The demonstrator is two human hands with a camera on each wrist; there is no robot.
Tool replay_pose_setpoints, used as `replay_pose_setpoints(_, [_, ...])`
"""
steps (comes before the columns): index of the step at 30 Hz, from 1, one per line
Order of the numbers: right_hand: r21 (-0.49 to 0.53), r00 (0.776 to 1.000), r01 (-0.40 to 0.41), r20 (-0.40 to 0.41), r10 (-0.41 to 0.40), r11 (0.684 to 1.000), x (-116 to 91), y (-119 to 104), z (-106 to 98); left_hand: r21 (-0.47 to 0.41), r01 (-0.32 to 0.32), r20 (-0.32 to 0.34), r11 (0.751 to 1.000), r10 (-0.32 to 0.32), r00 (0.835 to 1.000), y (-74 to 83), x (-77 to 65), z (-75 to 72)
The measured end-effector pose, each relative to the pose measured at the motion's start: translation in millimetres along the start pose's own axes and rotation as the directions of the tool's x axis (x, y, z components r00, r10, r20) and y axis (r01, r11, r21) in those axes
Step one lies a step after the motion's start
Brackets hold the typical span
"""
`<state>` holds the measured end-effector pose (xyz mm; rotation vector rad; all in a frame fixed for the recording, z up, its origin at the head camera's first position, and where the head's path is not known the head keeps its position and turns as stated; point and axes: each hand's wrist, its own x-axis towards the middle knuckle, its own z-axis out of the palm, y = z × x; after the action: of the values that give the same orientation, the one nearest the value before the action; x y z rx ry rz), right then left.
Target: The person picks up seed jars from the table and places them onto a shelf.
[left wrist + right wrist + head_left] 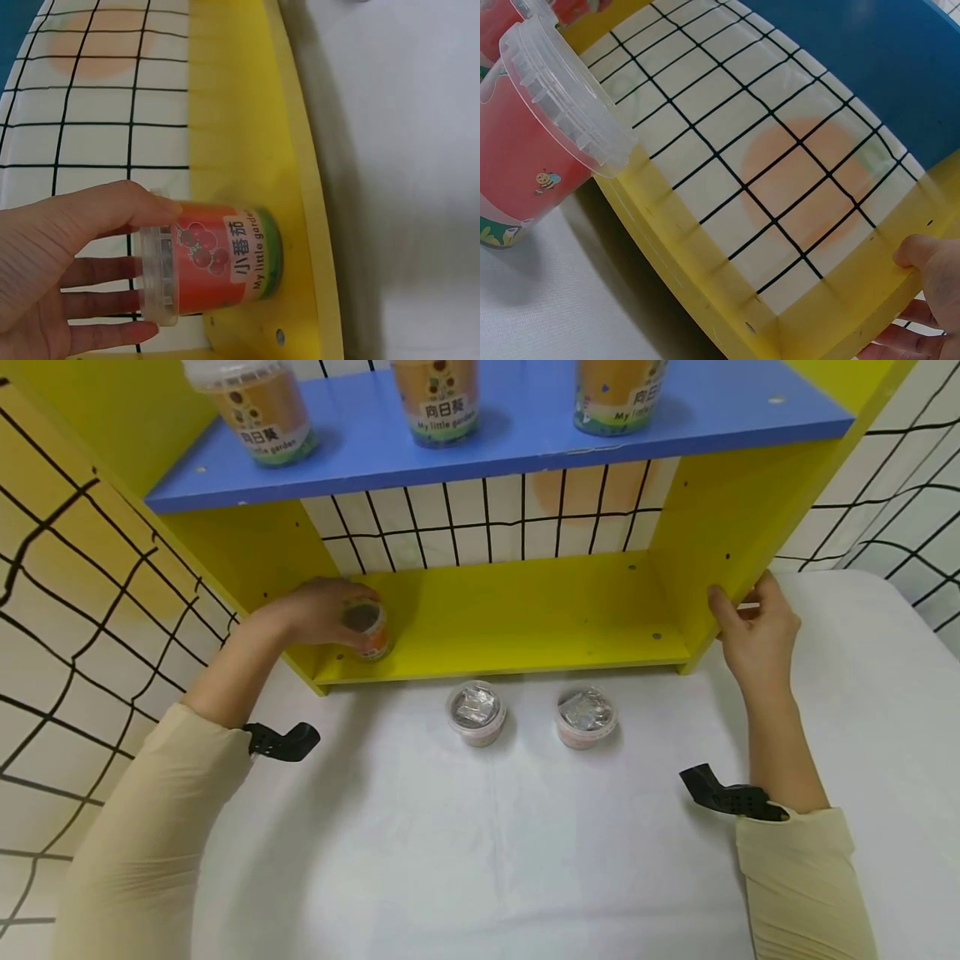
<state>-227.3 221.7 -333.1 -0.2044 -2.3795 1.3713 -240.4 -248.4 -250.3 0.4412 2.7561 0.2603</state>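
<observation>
My left hand [322,614] holds a lidded plastic cup [217,259] by its rim, thumb on one side and fingers at the lid. The cup has a red label with tomatoes and "My little garden" on it. Its base meets the yellow lower board [517,618] of a shelf unit, at the left end. On the far right, my right hand [761,635] grips the front edge of the yellow side panel [720,535], with the thumb on the inner face. Two more lidded cups, a left one [477,713] and a right one [586,717], stand on the white table before the shelf.
Along the blue upper shelf [517,452] stand three cups with orange labels, including a middle one [438,397]. Black wire grid [75,652] runs up the left side and behind the unit. White cloth [480,852] covers the table.
</observation>
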Motion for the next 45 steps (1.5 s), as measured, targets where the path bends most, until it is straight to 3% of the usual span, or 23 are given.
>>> replay_pose_setpoints(15, [0.013,1.0,0.01,-0.004,-0.01,1.0,0.0,0.2,-0.2,0.005,0.001,-0.02,1.0,-0.001,1.0,3.4,1.9,6.8])
replay_pose_setpoints(19, [0.011,1.0,0.008,-0.005,-0.007,1.0,0.1,0.6,0.0,0.077,-0.061,-0.092,0.995,0.068,0.993,11.8,1.5,9.3])
replay_pose_setpoints(22, [0.012,1.0,0.004,-0.007,-0.004,1.0,0.1,0.6,0.1,0.154,-0.137,-0.18,0.979,0.164,0.97,23.8,0.3,13.7])
replay_pose_setpoints(25, [0.011,1.0,-0.002,-0.006,0.002,1.0,0.1,0.7,0.2,0.204,-0.21,-0.248,0.956,0.258,0.934,36.7,-2.9,20.1])
replay_pose_setpoints(29, [0.012,1.0,-0.004,-0.007,0.004,1.0,0.4,0.8,0.6,0.214,-0.301,-0.291,0.929,0.355,0.888,48.2,-9.1,31.2])
replay_pose_setpoints(32, [0.023,1.0,0.004,-0.005,-0.004,1.0,0.6,0.7,1.3,0.229,-0.339,-0.303,0.913,0.397,0.866,51.6,-13.5,39.2])
replay_pose_setpoints(39, [0.011,1.0,0.002,-0.003,-0.002,1.0,0.5,1.0,1.0,0.217,-0.381,-0.323,0.899,0.435,0.841,56.6,-14.2,51.1])
replay_pose_setpoints(45, [0.012,1.0,-0.003,-0.002,0.003,1.0,0.8,1.4,0.7,0.191,-0.451,-0.324,0.872,0.49,0.809,75.1,-9.7,61.7])
